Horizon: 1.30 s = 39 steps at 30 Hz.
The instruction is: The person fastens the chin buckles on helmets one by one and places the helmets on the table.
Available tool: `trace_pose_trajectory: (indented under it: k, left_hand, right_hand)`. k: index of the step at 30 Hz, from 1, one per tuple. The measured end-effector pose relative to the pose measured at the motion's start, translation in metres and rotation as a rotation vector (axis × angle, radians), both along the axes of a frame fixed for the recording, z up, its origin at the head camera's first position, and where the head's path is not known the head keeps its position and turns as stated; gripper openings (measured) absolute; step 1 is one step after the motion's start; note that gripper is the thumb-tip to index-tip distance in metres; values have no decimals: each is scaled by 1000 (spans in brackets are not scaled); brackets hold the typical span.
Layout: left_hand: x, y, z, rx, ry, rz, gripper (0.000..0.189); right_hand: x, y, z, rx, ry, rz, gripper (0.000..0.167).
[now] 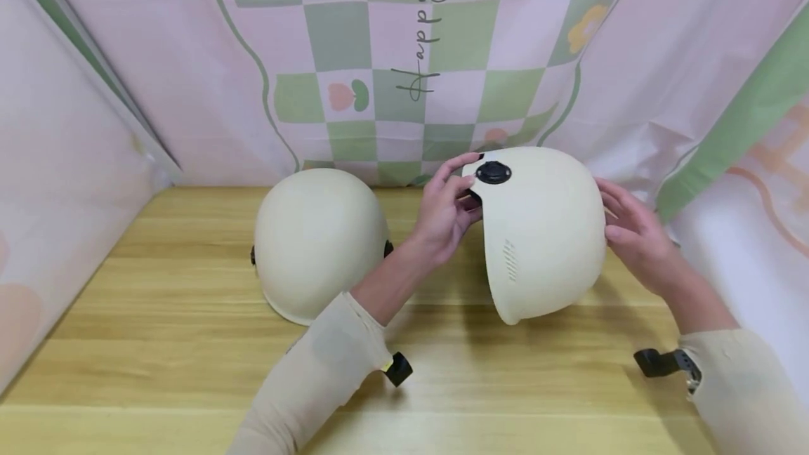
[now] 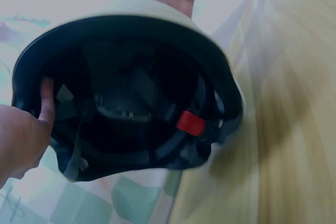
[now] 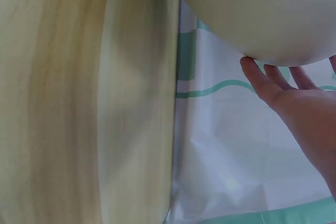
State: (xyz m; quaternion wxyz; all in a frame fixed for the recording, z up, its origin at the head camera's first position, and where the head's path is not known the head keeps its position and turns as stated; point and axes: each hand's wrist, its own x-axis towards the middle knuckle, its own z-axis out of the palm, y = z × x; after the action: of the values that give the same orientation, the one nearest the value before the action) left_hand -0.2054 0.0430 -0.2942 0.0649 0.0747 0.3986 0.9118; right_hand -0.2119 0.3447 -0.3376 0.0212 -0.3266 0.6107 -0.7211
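Observation:
A cream helmet (image 1: 543, 230) is held tilted on its side above the table, its opening facing left in the head view. My left hand (image 1: 445, 213) grips its rim near a round black knob (image 1: 494, 173). In the left wrist view the thumb (image 2: 47, 100) reaches inside against the dark lining (image 2: 121, 77), where straps and a red buckle (image 2: 191, 123) show. My right hand (image 1: 638, 234) supports the rounded shell from the other side. Its fingers (image 3: 262, 80) touch the shell fairly straight in the right wrist view. A second cream helmet (image 1: 322, 244) sits dome up to the left.
The wooden table (image 1: 158, 350) reaches back to a printed curtain (image 1: 398, 41) with green checks. More printed cloth (image 1: 50, 160) hangs along the left, and some stands close behind the right hand. Black wrist cameras (image 1: 398, 369) stick out from both sleeves.

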Motion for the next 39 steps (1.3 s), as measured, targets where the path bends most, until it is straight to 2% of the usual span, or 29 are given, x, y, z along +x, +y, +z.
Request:
trace_pose_trajectory:
  k: [4, 8, 14, 20, 26, 29, 31, 35, 39]
  left_hand:
    - [-3, -6, -7, 10, -6, 4, 40]
    - [-4, -11, -10, -28, 21, -13, 41]
    - [-5, -19, -11, -85, 3, -34, 42]
    - [-5, -28, -11, -181, -2, -57, 49]
    - [-4, -36, -13, -297, 4, -93, 51]
    - [-2, -40, -13, -379, 12, -95, 49]
    - [-2, -43, -14, -470, 36, -85, 49]
    - [-2, -47, -13, -667, 109, -60, 51]
    - [-2, -50, -14, -816, 194, -27, 52]
  right_hand:
    - [2, 2, -4, 16, 12, 3, 59]
    - [5, 3, -8, 31, 8, 1, 62]
    - [7, 5, -14, 59, -11, 46, 66]
    - [7, 9, -20, 107, -76, 94, 67]
    - [6, 10, -22, 100, -66, 105, 69]
    - [5, 11, -23, 114, -68, 101, 71]
    - [6, 12, -23, 129, -73, 95, 72]
    - [7, 14, -23, 142, -71, 113, 75]
    - [8, 15, -25, 162, -49, 141, 81]
